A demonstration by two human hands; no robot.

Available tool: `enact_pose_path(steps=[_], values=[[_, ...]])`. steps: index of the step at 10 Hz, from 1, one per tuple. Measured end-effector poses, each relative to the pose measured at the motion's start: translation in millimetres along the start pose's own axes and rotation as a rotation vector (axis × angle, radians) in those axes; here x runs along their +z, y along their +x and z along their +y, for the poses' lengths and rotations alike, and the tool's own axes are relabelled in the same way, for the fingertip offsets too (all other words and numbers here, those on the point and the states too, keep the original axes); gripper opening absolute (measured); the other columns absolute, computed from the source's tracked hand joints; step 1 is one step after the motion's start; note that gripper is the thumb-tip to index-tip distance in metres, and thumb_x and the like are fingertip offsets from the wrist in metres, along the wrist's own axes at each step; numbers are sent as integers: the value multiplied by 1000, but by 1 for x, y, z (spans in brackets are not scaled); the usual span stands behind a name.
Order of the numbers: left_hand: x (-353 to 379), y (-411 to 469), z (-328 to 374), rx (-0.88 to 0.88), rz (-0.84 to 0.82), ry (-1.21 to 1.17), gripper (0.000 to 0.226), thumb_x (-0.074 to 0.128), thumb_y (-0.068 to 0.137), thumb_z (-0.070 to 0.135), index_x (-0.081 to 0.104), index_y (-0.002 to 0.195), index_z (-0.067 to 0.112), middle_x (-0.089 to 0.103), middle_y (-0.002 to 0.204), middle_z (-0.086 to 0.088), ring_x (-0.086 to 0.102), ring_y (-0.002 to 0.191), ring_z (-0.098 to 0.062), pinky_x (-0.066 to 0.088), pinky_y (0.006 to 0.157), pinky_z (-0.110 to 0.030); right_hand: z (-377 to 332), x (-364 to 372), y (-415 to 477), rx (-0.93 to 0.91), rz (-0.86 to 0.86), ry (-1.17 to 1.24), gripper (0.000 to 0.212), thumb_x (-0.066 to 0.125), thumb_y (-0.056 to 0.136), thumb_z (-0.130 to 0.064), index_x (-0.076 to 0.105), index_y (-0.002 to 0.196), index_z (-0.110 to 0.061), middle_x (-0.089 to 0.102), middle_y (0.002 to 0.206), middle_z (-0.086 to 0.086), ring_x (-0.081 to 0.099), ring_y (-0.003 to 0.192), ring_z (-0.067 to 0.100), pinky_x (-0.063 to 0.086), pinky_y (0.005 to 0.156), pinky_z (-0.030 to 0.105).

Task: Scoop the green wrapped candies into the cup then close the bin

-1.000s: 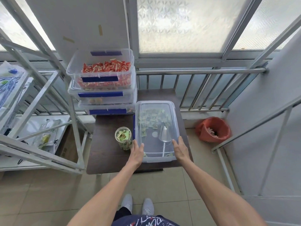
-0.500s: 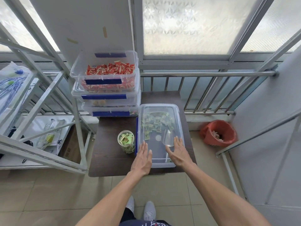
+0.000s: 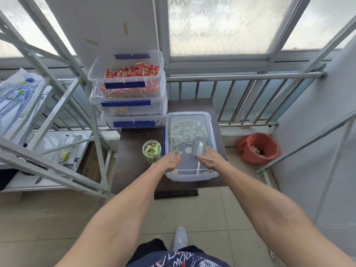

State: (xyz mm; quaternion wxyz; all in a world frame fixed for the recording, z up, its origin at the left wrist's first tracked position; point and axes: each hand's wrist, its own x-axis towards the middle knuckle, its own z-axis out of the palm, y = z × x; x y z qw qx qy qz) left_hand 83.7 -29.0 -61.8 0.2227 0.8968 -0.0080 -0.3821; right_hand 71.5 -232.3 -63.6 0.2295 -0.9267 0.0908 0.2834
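clear plastic bin point(image 3: 189, 176) of green wrapped candies point(image 3: 185, 131): lid point(image 3: 189, 120) sitting on | left hand point(image 3: 169, 160), right hand point(image 3: 211, 158): lying flat, fingers spread, gripping nothing, on lid | clear candy-filled cup point(image 3: 151, 153): standing just left of bin

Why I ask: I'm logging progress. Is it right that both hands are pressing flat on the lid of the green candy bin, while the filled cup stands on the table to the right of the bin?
Not quite. The head view shows the cup to the left of the green candy bin, not the right. The rest holds: the left hand and right hand lie flat on the lid, and the cup stands filled on the table.
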Motion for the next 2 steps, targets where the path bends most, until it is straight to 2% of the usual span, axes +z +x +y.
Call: enact_pose_path(steps=[1,2], values=[[-17,-21,7,26,4,68,72,11,102,58,27,157,15,22,165,-7,22,152,-27,14,122,-39,-8,-3,-14,12,44,-1,72,45,92,-52,42,144,-2,45,147,17,46,131,33,40,104,41],[-17,-42,-2,42,56,155,68,13,103,51,35,153,11,30,162,-10,31,148,-29,22,120,-39,-9,-2,-36,62,28,-100,52,49,91,-37,58,129,-1,58,133,17,58,114,33,47,87,33]])
